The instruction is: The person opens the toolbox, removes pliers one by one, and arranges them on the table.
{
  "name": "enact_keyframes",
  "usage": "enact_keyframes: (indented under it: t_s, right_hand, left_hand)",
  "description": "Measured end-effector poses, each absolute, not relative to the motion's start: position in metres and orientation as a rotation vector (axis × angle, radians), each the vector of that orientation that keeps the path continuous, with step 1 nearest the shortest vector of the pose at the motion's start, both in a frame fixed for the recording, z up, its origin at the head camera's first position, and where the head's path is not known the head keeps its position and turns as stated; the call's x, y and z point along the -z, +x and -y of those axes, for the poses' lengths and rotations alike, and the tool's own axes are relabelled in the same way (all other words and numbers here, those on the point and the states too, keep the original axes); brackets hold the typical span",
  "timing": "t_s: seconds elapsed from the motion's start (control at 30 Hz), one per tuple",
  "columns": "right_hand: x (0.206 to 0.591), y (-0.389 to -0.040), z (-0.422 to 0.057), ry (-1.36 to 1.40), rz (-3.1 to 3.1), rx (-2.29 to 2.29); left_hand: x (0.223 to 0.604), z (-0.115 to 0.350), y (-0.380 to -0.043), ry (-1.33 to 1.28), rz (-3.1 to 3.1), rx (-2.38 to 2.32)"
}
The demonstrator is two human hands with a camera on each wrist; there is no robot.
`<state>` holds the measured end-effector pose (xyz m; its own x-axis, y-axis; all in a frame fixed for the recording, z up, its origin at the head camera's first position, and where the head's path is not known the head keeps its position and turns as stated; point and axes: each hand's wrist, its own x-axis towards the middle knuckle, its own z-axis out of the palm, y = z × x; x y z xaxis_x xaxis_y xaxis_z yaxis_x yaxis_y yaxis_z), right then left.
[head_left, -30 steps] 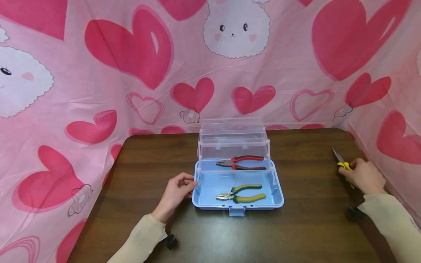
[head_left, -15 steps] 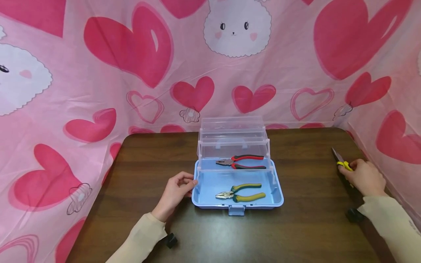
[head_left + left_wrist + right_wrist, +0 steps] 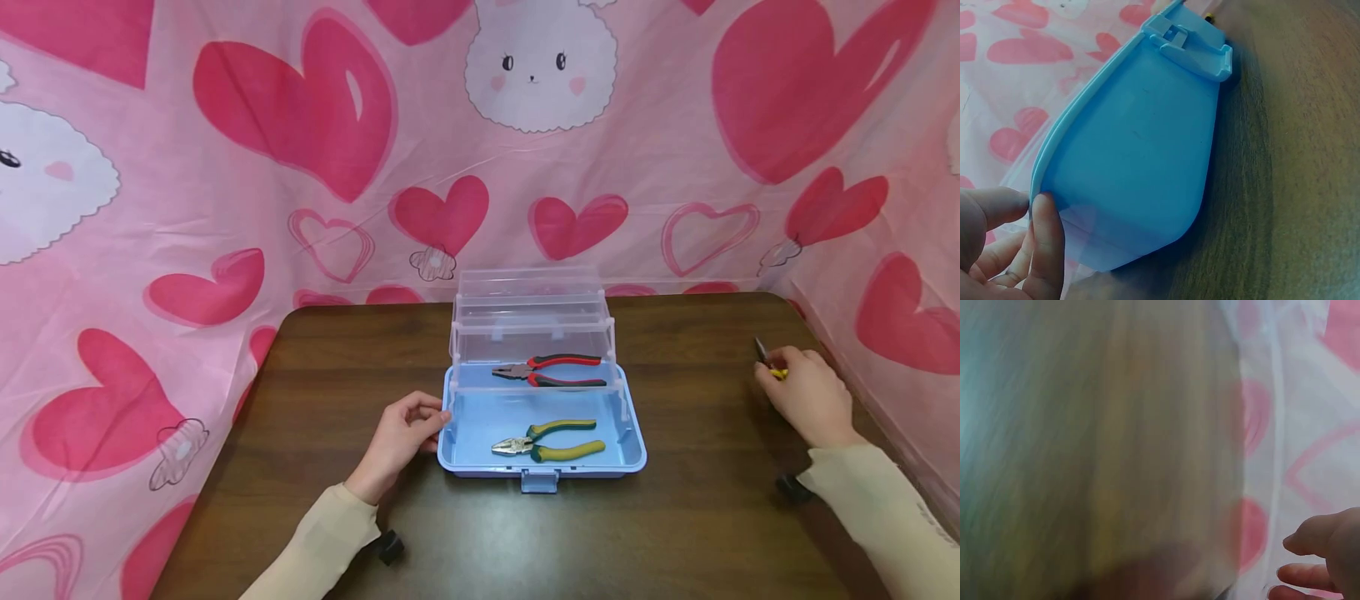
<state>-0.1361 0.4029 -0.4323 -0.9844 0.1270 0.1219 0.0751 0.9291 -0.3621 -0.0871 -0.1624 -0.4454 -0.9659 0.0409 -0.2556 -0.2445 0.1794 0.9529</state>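
Note:
My left hand (image 3: pixel 397 442) pinches the left rim of the light-blue toolbox (image 3: pixel 468 465) between thumb and fingers; the left wrist view shows the grip on the box's edge (image 3: pixel 1054 140). Inside lie green-and-yellow pliers (image 3: pixel 566 451) near the front and red-and-black pliers (image 3: pixel 566 362) behind. At the table's right side, my right hand (image 3: pixel 810 400) holds a tool with a pointed metal tip (image 3: pixel 762 351) and yellow handles (image 3: pixel 780 373), mostly hidden by the fingers. The right wrist view shows only the thumb (image 3: pixel 1316 534) and some fingers at its lower right; the tabletop there is blurred.
The toolbox's clear lid (image 3: pixel 532 312) stands raised at the back, with its blue latch (image 3: pixel 539 481) on the front side. A brown wooden table (image 3: pixel 360 358) carries everything. Pink heart-patterned cloth (image 3: pixel 652 125) hangs behind and along both sides.
My right hand has moved left and its grip now covers more of the yellow handles, while the pointed tip stays near the same spot. The left hand, toolbox and both pliers have not moved.

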Motion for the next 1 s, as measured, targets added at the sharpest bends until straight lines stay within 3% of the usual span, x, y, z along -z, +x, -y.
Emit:
enact_keyframes:
  t_s: [0.63, 1.0]
  right_hand:
    - [0.384, -0.134, -0.295, 0.31, 2.879, -0.758]
    - [0.374, -0.14, -0.242, 0.8, 2.853, -0.81]
  left_hand:
    - [0.444, 0.161, -0.086, -0.203, -2.208, -1.893]
    - [0.446, 0.161, -0.085, -0.216, -2.216, -1.889]
